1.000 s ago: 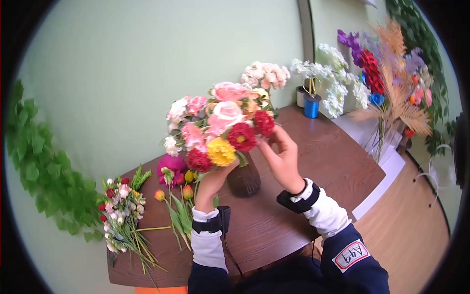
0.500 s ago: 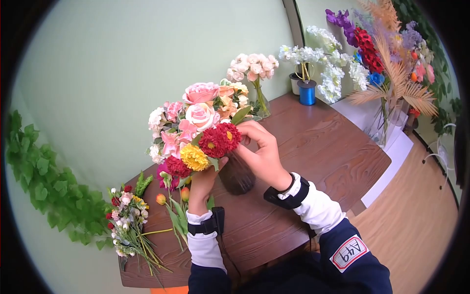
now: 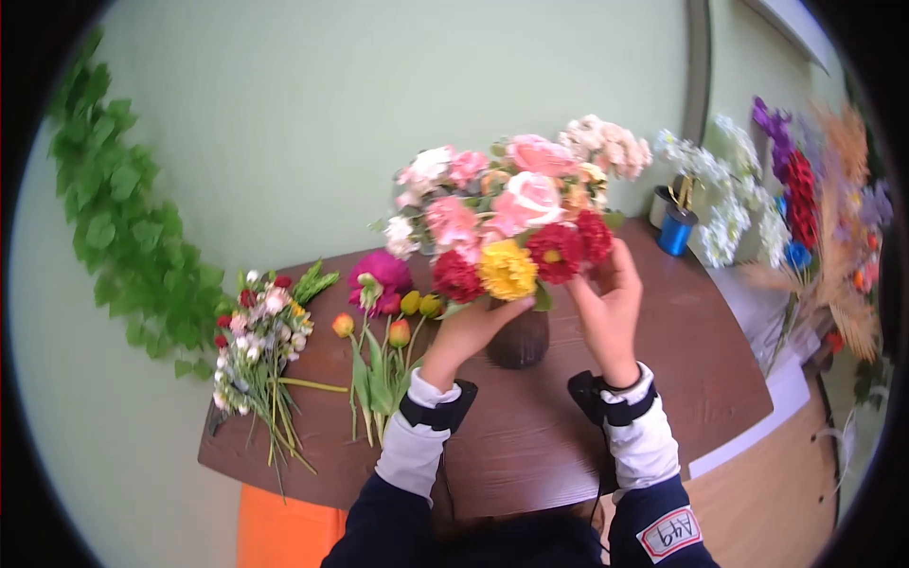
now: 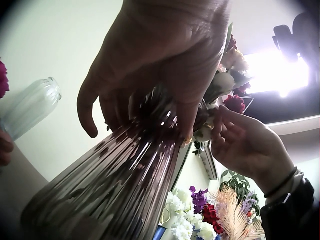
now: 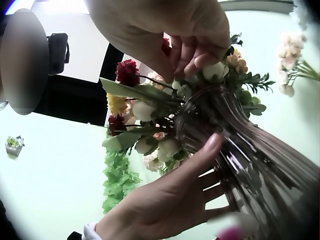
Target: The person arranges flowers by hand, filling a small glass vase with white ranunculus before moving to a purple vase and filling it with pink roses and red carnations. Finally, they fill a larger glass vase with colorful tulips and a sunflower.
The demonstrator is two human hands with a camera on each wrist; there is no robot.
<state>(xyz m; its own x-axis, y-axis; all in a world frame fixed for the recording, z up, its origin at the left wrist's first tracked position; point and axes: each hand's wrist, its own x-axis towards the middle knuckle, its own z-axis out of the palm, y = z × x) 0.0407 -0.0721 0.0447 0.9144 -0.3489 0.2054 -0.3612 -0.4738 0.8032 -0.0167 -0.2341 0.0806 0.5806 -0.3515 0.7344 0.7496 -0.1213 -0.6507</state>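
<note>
A mixed bouquet with pink roses [image 3: 530, 201], a yellow flower [image 3: 507, 270] and several red flowers [image 3: 554, 254] stands in a dark ribbed glass vase [image 3: 519, 343]. My left hand [image 3: 471, 336] grips the vase's neck, its thumb along the near side just below the rim, as the right wrist view shows. Above the rim, my right hand [image 3: 611, 317] pinches a thin stem between thumb and fingertips, right under the outermost red flower [image 3: 595, 237]. In the right wrist view, green leaves [image 5: 135, 92] and white buds [image 5: 215, 72] crowd around the vase mouth.
Loose orange tulips [image 3: 399, 332] and a purple flower [image 3: 379, 282] lie left of the vase. Farther left is a bunch of small flowers [image 3: 265, 322]. A blue ribbon spool [image 3: 675, 232] stands at the back right, near white blossoms [image 3: 724, 222] and dried palm leaves [image 3: 838, 275].
The head view has swung left, so the table and bouquet now appear farther right. Both hands stay at the vase and flowers; the two right-hand red flowers shifted slightly against each other.
</note>
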